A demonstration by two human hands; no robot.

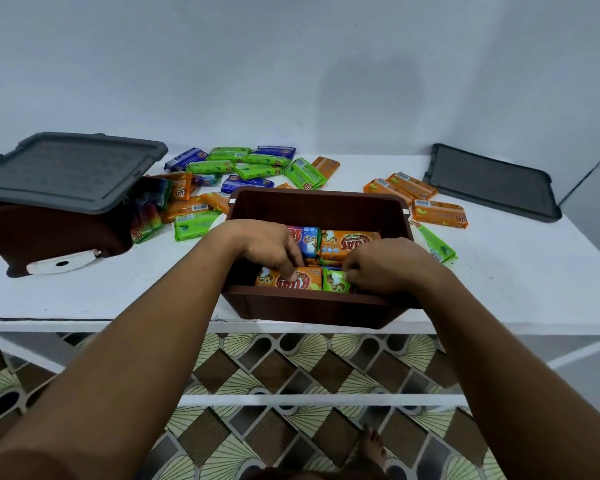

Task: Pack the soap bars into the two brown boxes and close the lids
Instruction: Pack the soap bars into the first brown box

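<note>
KUAT, upside down, orange soap bar (310, 276)

One head-worn wide-angle camera, looking forward and down, sitting close over the table (499, 289), facing the wall (291, 64) behind.
</note>
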